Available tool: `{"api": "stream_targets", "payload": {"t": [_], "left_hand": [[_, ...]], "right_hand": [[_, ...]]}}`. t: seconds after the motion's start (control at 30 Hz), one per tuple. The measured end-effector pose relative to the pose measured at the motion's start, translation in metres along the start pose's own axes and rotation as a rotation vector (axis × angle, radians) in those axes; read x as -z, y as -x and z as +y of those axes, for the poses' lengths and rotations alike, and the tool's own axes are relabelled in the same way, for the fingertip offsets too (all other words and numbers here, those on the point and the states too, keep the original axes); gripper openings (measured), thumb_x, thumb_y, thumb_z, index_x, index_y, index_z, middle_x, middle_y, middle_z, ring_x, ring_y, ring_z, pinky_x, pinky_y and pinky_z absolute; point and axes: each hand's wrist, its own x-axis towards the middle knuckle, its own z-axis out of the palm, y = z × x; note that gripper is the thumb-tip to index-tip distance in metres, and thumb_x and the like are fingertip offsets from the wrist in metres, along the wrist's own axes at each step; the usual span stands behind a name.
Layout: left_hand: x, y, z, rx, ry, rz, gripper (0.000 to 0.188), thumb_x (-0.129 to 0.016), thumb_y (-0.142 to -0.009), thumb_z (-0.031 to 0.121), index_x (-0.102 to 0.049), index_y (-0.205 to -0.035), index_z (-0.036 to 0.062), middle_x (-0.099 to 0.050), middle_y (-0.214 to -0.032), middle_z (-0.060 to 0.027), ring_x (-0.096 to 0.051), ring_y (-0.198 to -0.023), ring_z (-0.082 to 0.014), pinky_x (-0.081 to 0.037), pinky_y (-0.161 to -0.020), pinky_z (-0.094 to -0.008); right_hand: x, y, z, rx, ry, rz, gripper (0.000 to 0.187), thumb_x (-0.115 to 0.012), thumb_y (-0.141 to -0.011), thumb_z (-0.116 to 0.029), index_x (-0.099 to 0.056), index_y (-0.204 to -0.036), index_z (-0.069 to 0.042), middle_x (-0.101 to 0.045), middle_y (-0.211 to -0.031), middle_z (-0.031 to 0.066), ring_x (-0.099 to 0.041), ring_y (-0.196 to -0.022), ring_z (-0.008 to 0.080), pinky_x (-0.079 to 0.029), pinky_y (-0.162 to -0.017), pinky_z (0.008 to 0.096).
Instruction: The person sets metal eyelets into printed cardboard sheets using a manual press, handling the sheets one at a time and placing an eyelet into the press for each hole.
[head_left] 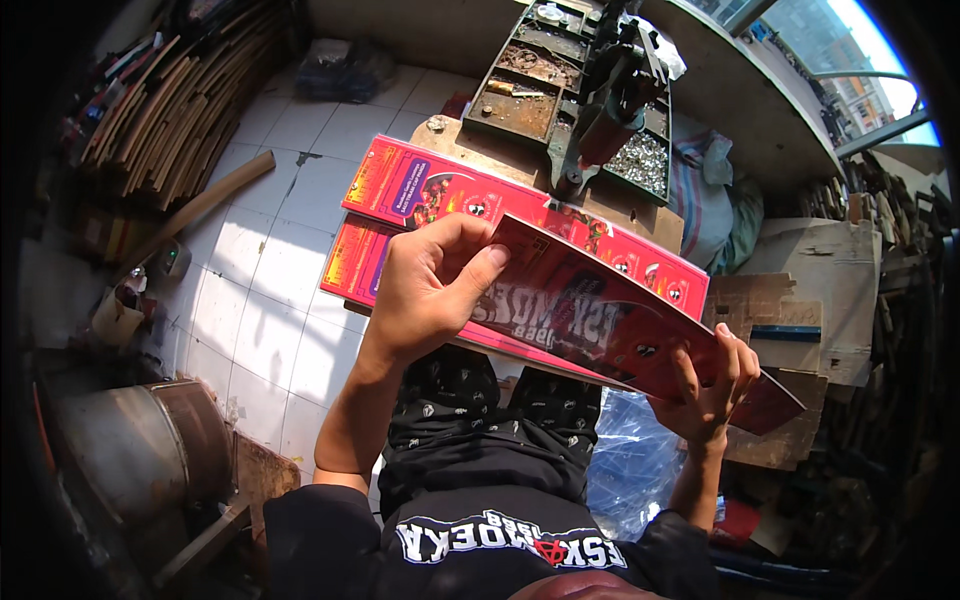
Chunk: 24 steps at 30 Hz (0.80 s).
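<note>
A glossy red panel (590,320) is held up at a slant between both hands, above a stack of red printed panels (360,250) on a wooden worktop (655,222). The left hand (430,285) pinches its upper left edge between thumb and index finger, the other fingers curled. The right hand (715,385) touches its right part with fingers bent and slightly spread; I cannot tell how tightly they close. Beyond the stack stands a dark machine (610,125) with a tray on either side. The left tray (505,131) is divided: its nearest compartment holds a small cylindrical piece and scattered bits, the next one brownish small parts, and one farther off a pale round object. The right tray (637,190) holds a heap of shiny silver pieces (638,160). Near it on the right lies a striped sack (695,165), its contents hidden. At lower left is a metal drum (120,450), its inside out of sight. Crumpled clear plastic (625,460) lies below the right hand.
</note>
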Motion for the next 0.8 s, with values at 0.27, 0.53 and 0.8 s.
{"api": "stream_targets", "payload": {"t": [0.27, 0.53, 0.8], "left_hand": [[-0.015, -0.002, 0.007, -0.02, 0.148, -0.003, 0.016, -0.064, -0.095, 0.003, -0.065, -0.109, -0.0035, -0.071, -0.099, -0.0056, -0.065, -0.09, -0.0075, -0.053, -0.078, -0.0226], [-0.017, 0.0, 0.014, -0.042, 0.123, 0.006, 0.018, -0.063, -0.093, 0.0, -0.064, -0.11, -0.0049, -0.07, -0.1, -0.008, -0.065, -0.091, -0.0081, -0.052, -0.079, -0.0229], [-0.018, 0.003, 0.026, -0.041, 0.096, 0.015, 0.016, -0.064, -0.091, 0.0, -0.065, -0.107, -0.0047, -0.072, -0.094, -0.0075, -0.067, -0.085, -0.0082, -0.054, -0.075, -0.023]], "right_hand": [[0.0, 0.0, 0.001, -0.06, 0.067, 0.052, 0.046, -0.078, -0.076, -0.046, -0.067, -0.115, -0.025, -0.045, -0.14, 0.019, -0.046, -0.116, 0.037, -0.042, -0.093, 0.0528], [-0.002, 0.004, 0.006, -0.036, 0.02, 0.05, 0.067, -0.083, -0.072, -0.049, -0.06, -0.128, -0.021, -0.044, -0.14, 0.0261, -0.048, -0.118, 0.0422, -0.044, -0.093, 0.0543], [-0.006, 0.002, 0.004, -0.078, -0.042, 0.095, 0.057, -0.08, -0.071, -0.045, -0.063, -0.122, -0.024, -0.048, -0.137, 0.023, -0.05, -0.115, 0.0399, -0.044, -0.092, 0.0543]]}}
